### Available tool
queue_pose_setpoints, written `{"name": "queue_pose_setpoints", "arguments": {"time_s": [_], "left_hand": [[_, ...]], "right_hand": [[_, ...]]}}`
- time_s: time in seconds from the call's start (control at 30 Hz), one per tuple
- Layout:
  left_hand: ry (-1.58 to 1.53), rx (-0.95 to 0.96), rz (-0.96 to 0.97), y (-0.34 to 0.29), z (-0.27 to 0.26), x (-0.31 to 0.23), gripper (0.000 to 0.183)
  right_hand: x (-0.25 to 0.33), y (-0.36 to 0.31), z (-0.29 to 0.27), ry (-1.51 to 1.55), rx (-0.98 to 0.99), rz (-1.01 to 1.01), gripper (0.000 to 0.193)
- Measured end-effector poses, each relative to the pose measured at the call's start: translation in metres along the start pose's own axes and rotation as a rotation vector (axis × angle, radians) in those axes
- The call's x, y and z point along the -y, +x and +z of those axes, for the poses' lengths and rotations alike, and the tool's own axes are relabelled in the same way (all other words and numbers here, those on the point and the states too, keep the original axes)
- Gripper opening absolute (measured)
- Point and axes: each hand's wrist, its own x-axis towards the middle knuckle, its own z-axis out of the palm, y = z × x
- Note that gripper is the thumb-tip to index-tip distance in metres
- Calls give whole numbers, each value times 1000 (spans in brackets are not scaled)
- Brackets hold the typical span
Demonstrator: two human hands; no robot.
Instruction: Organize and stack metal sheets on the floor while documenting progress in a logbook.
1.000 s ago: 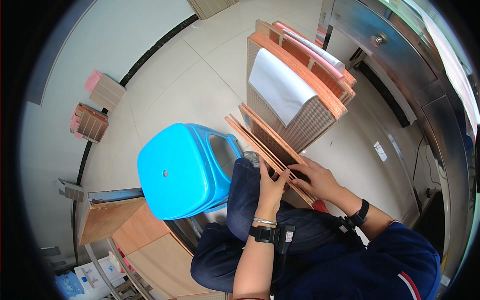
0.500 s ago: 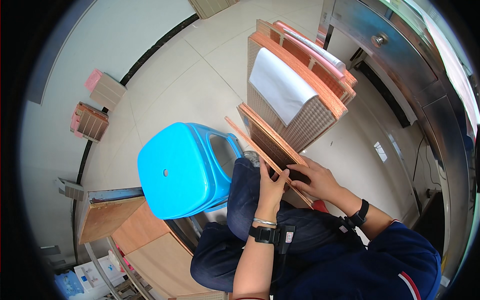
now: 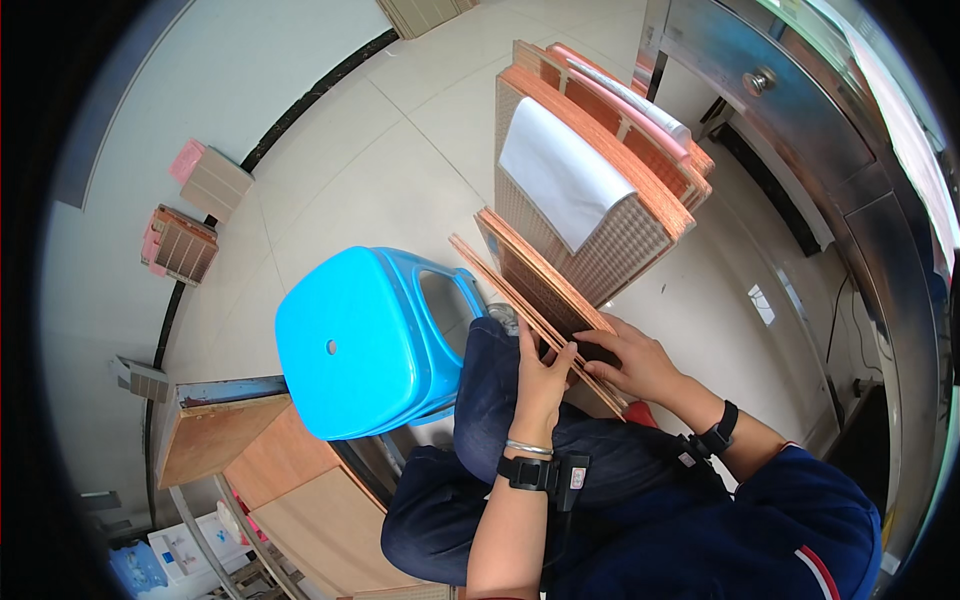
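Thin copper-edged boards [image 3: 483, 266] stand on edge in front of my knees, seen mostly along their top edges. My left hand [image 3: 541, 385] grips the near ones, its thumb and fingers at their top edge. My right hand [image 3: 645, 366] is closed at the right part of the same boards, fingertips at the edge; some of its fingers are hidden. Just behind, a few more copper-edged boards [image 3: 535, 254] lean, with a dark gap between them and the near ones. Farther back stands a thick stack of patterned boards [image 3: 625, 245] with a white sheet [image 3: 560, 170] draped over it.
A blue plastic stool [image 3: 345, 340] stands left of my knees. At the lower left is a wooden seat or bench [image 3: 290, 450]. A metal desk with a drawer [image 3: 800, 100] runs along the right. Small board stacks [image 3: 185, 248] lean against the left wall.
The top edges of the near boards have parted slightly, so more than one edge now shows. Both hands have stayed almost in place.
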Motion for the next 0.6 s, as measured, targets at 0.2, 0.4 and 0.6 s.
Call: {"name": "queue_pose_setpoints", "arguments": {"time_s": [0.2,0.4,0.6], "left_hand": [[5,0,1,-2,3,-4,81],[25,0,-28,-5,3,-8,80],[48,-23,-45,-5,5,-8,81]], "right_hand": [[-1,0,-1,8,2,8,48],[5,1,-5,33,64,44,52],[3,0,-3,31,64,50,51]]}}
